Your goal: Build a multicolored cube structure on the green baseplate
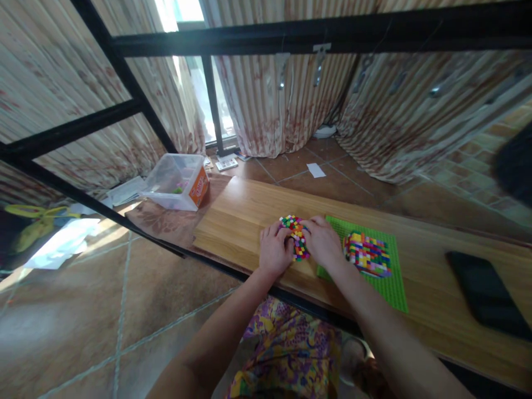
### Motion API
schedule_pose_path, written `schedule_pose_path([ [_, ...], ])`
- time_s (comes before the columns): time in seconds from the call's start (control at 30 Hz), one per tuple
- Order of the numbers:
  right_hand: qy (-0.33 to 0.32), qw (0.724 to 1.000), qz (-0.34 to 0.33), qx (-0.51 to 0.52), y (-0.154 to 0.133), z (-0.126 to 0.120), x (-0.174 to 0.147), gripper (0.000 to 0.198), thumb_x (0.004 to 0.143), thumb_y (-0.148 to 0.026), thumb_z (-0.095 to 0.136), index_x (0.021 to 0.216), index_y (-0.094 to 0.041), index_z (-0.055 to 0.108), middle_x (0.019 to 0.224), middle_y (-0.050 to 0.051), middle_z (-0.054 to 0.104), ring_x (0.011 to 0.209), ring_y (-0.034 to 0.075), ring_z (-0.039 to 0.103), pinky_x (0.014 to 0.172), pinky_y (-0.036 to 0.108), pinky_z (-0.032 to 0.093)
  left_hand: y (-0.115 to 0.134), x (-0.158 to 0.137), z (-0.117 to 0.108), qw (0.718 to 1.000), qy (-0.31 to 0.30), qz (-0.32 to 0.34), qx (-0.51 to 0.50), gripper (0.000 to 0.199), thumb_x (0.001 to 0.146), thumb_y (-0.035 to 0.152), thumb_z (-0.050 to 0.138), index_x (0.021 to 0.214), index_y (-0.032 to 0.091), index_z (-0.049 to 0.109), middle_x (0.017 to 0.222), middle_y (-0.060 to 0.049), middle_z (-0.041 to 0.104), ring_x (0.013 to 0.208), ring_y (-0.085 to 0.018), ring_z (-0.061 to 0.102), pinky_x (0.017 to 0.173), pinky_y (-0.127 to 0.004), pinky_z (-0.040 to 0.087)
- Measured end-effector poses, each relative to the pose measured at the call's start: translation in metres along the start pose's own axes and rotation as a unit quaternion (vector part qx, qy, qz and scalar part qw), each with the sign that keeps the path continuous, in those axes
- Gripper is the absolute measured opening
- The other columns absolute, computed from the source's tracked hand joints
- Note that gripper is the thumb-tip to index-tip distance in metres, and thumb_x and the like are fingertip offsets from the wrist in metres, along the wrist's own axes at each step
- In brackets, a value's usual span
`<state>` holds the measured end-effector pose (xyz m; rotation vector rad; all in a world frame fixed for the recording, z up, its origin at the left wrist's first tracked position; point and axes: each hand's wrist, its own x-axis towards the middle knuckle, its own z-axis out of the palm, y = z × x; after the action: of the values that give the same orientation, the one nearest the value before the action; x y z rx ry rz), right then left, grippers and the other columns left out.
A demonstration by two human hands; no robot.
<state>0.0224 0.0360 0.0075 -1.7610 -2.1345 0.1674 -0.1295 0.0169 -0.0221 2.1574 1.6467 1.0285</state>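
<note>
Small multi-coloured toy bricks (300,247) form a cluster on the wooden table, between my two hands. My left hand (275,252) curls in from the left, its thumb and fingers closed at the cluster's edge. From the right, my right hand (323,243) has bent fingers closed on the upper right part of the bricks. Which single bricks the fingertips grip is too small to make out. Just right of my right hand, a green baseplate (397,288) lies on the table. A block built of colourful bricks (368,254) stands on it, partly behind my right forearm.
A black phone (486,291) lies on the wooden table (236,213) at the right. Beyond the left end stands a clear plastic box (166,191) with an orange label and some pieces inside. A dark metal rail (291,40) crosses above; curtains hang behind.
</note>
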Motion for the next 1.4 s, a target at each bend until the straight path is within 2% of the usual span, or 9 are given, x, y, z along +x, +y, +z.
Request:
schedule_pose_path([
  [0.17, -0.021, 1.0, -0.013, -0.008, 0.012, 0.014, 0.011, 0.027, 0.089, -0.024, 0.051, 0.107, -0.022, 0.07, 0.109, 0.011, 0.059, 0.099, 0.023, 0.054, 0.088, 0.035, 0.043, -0.002, 0.001, 0.001, 0.999, 0.025, -0.019, -0.044, 0.016, 0.081, 0.013, 0.056, 0.093, 0.02, 0.063, 0.121, -0.01, 0.06, 0.116, -0.023, 0.053, 0.101, -0.041, 0.04],
  [0.43, -0.045, 0.999, 0.001, 0.028, 0.025, 0.012, 0.015, 0.016, 0.083, -0.025, 0.06, 0.093, -0.019, 0.072, 0.109, 0.01, 0.058, 0.103, 0.021, 0.054, 0.091, 0.034, 0.042, -0.004, 0.001, 0.003, 0.997, 0.038, -0.023, -0.065, 0.016, 0.081, 0.011, 0.054, 0.091, 0.019, 0.062, 0.12, -0.009, 0.062, 0.113, -0.023, 0.055, 0.1, -0.04, 0.041],
  [0.63, -0.038, 0.998, 0.005, 0.05, 0.021, 0.018, 0.017, 0.018, 0.085, -0.026, 0.058, 0.093, -0.019, 0.073, 0.111, 0.01, 0.06, 0.104, 0.021, 0.055, 0.093, 0.035, 0.041, -0.004, 0.0, 0.003, 0.997, 0.03, -0.028, -0.066, 0.02, 0.08, 0.01, 0.054, 0.094, 0.02, 0.063, 0.122, -0.009, 0.061, 0.116, -0.023, 0.054, 0.101, -0.041, 0.041],
  [0.77, -0.026, 0.997, 0.012, 0.07, 0.019, 0.019, 0.015, 0.013, 0.08, -0.024, 0.064, 0.087, -0.018, 0.072, 0.109, 0.01, 0.061, 0.104, 0.022, 0.055, 0.093, 0.036, 0.041, -0.004, 0.0, 0.002, 0.996, 0.038, -0.03, -0.071, 0.02, 0.079, 0.011, 0.057, 0.094, 0.021, 0.065, 0.121, -0.008, 0.061, 0.115, -0.023, 0.054, 0.101, -0.04, 0.042],
  [1.0, 0.011, 0.992, 0.02, 0.124, 0.013, 0.004, 0.001, 0.007, 0.078, -0.024, 0.063, 0.079, -0.02, 0.069, 0.098, 0.006, 0.067, 0.097, 0.02, 0.057, 0.088, 0.036, 0.042, -0.004, 0.002, -0.003, 0.994, 0.057, -0.022, -0.092, 0.023, 0.079, 0.013, 0.058, 0.1, 0.021, 0.065, 0.122, -0.009, 0.061, 0.116, -0.023, 0.054, 0.101, -0.041, 0.043],
  [1.07, 0.025, 0.976, 0.051, 0.211, 0.008, -0.005, -0.007, 0.01, 0.079, -0.027, 0.062, 0.08, -0.02, 0.068, 0.086, 0.004, 0.069, 0.084, 0.019, 0.06, 0.081, 0.035, 0.045, -0.002, 0.001, -0.007, 0.99, 0.077, -0.023, -0.113, 0.023, 0.081, 0.015, 0.057, 0.103, 0.021, 0.064, 0.121, -0.01, 0.062, 0.116, -0.023, 0.054, 0.102, -0.041, 0.042],
  [1.17, 0.043, 0.91, 0.116, 0.397, 0.0, -0.02, -0.023, 0.019, 0.076, -0.036, 0.066, 0.081, -0.018, 0.069, 0.076, 0.003, 0.07, 0.07, 0.017, 0.062, 0.071, 0.032, 0.048, 0.01, -0.006, -0.016, 0.98, 0.091, -0.031, -0.176, 0.021, 0.086, 0.023, 0.056, 0.106, 0.02, 0.062, 0.113, -0.01, 0.065, 0.11, -0.022, 0.057, 0.099, -0.04, 0.043],
  [1.27, 0.076, 0.84, 0.169, 0.51, -0.01, -0.033, -0.04, 0.027, 0.069, -0.042, 0.073, 0.08, -0.018, 0.071, 0.076, 0.004, 0.072, 0.068, 0.016, 0.063, 0.066, 0.03, 0.05, 0.034, -0.014, -0.023, 0.951, 0.028, -0.06, -0.302, 0.02, 0.09, 0.031, 0.052, 0.105, 0.02, 0.061, 0.097, -0.007, 0.066, 0.092, -0.019, 0.061, 0.087, -0.034, 0.049],
  [1.4, 0.1, 0.8, 0.191, 0.56, -0.017, -0.049, -0.059, 0.027, 0.065, -0.043, 0.077, 0.078, -0.019, 0.074, 0.074, 0.004, 0.073, 0.066, 0.016, 0.064, 0.064, 0.03, 0.052, 0.069, -0.014, -0.03, 0.877, -0.063, -0.096, -0.467, 0.019, 0.087, 0.037, 0.058, 0.097, 0.02, 0.061, 0.085, -0.003, 0.065, 0.076, -0.015, 0.061, 0.072, -0.028, 0.049],
])
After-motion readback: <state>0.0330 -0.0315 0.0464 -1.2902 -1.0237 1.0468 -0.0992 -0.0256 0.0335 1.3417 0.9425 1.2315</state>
